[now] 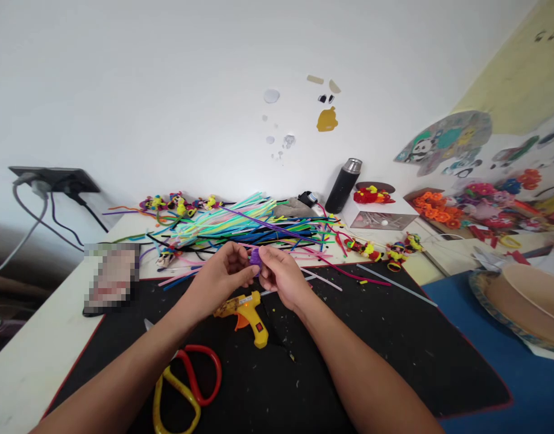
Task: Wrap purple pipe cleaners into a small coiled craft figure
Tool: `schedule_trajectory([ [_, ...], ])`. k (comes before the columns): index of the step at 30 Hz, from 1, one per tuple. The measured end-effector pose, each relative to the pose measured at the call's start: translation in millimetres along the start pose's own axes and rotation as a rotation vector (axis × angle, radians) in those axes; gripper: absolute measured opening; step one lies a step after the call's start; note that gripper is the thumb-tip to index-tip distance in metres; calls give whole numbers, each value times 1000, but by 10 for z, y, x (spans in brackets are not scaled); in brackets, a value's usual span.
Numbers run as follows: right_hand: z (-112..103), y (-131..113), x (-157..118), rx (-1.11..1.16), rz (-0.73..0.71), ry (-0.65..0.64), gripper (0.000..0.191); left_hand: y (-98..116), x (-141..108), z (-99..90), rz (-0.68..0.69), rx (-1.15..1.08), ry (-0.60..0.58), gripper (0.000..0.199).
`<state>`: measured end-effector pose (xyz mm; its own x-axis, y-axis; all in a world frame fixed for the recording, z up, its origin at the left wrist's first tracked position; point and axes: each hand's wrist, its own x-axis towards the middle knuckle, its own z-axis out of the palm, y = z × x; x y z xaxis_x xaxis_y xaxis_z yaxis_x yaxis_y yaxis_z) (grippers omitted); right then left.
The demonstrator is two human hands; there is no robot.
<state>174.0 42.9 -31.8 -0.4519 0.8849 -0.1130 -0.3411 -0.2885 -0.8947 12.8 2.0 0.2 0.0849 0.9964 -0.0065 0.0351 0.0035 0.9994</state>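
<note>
Between my two hands is a small purple fuzzy piece [255,260], which looks like coiled pipe cleaner. My left hand [223,269] pinches it from the left, and my right hand [282,274] grips it from the right with the thumb on top. Fingers cover part of the piece. Just below the hands a yellow hot glue gun [250,316] lies on the black mat [371,361]. Scissors [219,367] with one red and one yellow handle lie partly under my left forearm. Behind the hands spreads a heap of many-coloured pipe cleaners [240,223].
Several small pipe-cleaner figures [181,204] lie at the back left, others [396,256] at the right. A black flask [343,185] stands by a white box [376,217]. A phone-like object with a blurred screen [114,277] rests at left. A round basket [489,301] sits at far right.
</note>
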Motion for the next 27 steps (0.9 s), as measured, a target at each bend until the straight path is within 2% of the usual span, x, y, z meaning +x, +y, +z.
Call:
schedule_trajectory([
  [4,4,-6,-1,2,1,7,51,31,-6,-9,-17,-52,-30,44],
  [7,-4,-28,-1,25,-7,1,50,75,-8,-40,-110,-187,-99,45],
  [11,-13,-62,-1,48,-4,-14,49,108,-8,-86,-193,-320,-129,45],
  [22,4,-61,-6,94,-11,-46,51,87,-4,-60,-195,-367,-95,50],
  [27,-8,-50,-3,94,-14,-42,47,69,-1,-50,-171,-332,-80,45],
])
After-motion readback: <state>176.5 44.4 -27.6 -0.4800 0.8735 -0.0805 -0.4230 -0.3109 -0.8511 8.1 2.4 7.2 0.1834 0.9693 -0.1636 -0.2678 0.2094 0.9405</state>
